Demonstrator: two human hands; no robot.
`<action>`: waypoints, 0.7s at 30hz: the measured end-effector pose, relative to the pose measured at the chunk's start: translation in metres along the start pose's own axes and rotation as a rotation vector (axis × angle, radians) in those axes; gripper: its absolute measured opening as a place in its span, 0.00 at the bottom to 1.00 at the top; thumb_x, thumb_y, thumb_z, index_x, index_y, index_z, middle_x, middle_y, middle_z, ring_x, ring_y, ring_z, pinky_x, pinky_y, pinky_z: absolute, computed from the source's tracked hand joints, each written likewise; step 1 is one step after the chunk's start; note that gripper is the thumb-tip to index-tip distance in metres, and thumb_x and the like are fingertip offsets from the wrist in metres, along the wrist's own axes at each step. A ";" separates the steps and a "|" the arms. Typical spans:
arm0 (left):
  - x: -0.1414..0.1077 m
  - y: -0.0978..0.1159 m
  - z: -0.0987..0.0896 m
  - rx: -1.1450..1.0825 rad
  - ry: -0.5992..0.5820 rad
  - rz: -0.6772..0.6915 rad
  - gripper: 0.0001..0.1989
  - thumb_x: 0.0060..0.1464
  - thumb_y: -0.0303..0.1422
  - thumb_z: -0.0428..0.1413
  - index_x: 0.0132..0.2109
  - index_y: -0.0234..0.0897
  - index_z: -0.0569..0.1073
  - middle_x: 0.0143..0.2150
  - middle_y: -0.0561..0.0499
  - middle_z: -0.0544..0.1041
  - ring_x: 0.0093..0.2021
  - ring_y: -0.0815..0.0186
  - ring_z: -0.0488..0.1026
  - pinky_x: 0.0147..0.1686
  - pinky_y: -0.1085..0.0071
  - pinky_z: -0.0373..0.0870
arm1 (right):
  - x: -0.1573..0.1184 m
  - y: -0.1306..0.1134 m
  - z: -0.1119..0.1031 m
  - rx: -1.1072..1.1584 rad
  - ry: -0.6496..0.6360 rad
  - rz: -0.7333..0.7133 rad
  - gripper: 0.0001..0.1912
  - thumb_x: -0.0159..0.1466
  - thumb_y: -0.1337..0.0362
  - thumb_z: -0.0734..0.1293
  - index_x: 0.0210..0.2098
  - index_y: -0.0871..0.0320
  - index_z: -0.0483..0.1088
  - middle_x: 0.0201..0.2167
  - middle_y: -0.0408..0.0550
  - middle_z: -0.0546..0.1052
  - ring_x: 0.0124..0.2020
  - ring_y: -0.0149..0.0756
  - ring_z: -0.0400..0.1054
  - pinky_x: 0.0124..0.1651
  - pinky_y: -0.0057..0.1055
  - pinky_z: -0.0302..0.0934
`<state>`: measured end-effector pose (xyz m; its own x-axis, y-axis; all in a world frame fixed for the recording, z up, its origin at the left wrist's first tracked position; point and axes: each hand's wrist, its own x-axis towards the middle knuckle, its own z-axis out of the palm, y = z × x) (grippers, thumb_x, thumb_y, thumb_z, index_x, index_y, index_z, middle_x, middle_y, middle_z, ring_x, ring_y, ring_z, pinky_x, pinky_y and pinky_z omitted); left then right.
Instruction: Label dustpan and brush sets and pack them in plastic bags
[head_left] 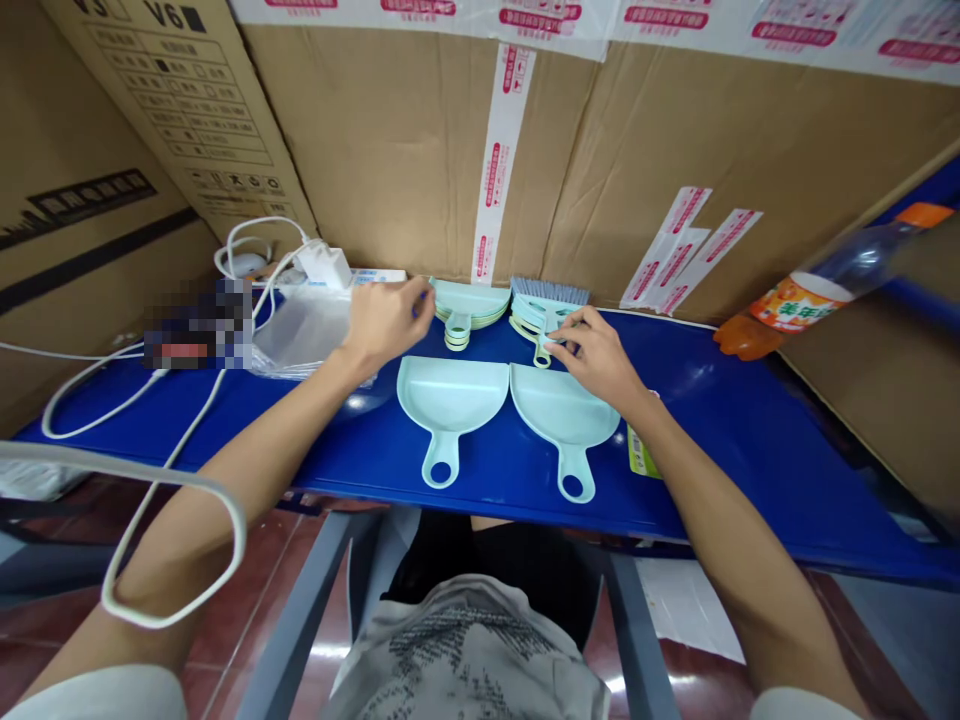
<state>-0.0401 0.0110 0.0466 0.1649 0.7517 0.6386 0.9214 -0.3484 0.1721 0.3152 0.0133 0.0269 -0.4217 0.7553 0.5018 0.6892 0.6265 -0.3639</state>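
Two pale mint dustpans, a left one [454, 395] and a right one [559, 405], lie side by side on the blue table, handles toward me. Behind them stand a stack of dustpans [472, 300] and a stack of hand brushes [551, 292] with grey bristles facing away. My right hand [596, 355] is closed in a pinch on the handle of the top brush; its forearm passes over the right dustpan's edge. Beside the dustpan stack's left end is my left hand [390, 315], fingers curled together; what they hold, if anything, is hidden.
Clear plastic bags [304, 330] lie at left, near white cables and a white plug adapter [324, 265]. A green-and-white card [643, 450] is partly under my right forearm. An orange drink bottle [806, 300] is at right. A cardboard box wall [405, 150] borders the table's back.
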 end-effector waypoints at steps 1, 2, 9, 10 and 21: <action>-0.002 0.001 0.003 0.026 -0.009 0.040 0.17 0.70 0.39 0.51 0.41 0.38 0.82 0.31 0.43 0.84 0.33 0.54 0.82 0.35 0.62 0.67 | 0.000 0.001 -0.001 0.025 0.027 0.006 0.12 0.71 0.59 0.70 0.43 0.57 0.85 0.47 0.54 0.74 0.29 0.33 0.69 0.42 0.43 0.72; -0.003 0.001 0.006 0.034 -0.009 0.082 0.16 0.70 0.38 0.51 0.41 0.39 0.82 0.30 0.44 0.84 0.32 0.55 0.81 0.33 0.63 0.66 | 0.000 0.001 -0.001 0.058 0.057 0.018 0.12 0.71 0.58 0.71 0.43 0.57 0.85 0.47 0.53 0.74 0.29 0.34 0.70 0.40 0.42 0.73; -0.011 0.013 0.006 -0.467 -0.346 0.389 0.16 0.68 0.45 0.58 0.42 0.42 0.87 0.27 0.50 0.83 0.25 0.64 0.76 0.32 0.67 0.68 | 0.000 -0.012 -0.013 0.200 0.186 0.028 0.13 0.71 0.57 0.70 0.40 0.56 0.86 0.45 0.53 0.78 0.37 0.40 0.77 0.43 0.43 0.79; -0.012 0.018 0.004 -0.480 -0.458 0.419 0.16 0.67 0.47 0.61 0.46 0.43 0.88 0.27 0.51 0.83 0.25 0.64 0.77 0.31 0.68 0.66 | 0.000 -0.014 -0.016 0.181 0.210 0.024 0.13 0.71 0.57 0.70 0.39 0.55 0.86 0.45 0.53 0.80 0.39 0.41 0.78 0.44 0.43 0.79; -0.015 0.019 0.000 -0.510 -0.505 0.408 0.10 0.54 0.42 0.71 0.41 0.46 0.89 0.23 0.53 0.80 0.23 0.62 0.76 0.26 0.67 0.63 | -0.011 -0.058 -0.026 0.044 0.404 -0.223 0.11 0.75 0.61 0.70 0.39 0.51 0.85 0.43 0.52 0.84 0.39 0.43 0.81 0.45 0.42 0.79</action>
<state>-0.0253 -0.0071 0.0399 0.7023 0.6302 0.3312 0.5023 -0.7683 0.3968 0.2950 -0.0361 0.0633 -0.2878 0.4711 0.8338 0.5787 0.7793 -0.2405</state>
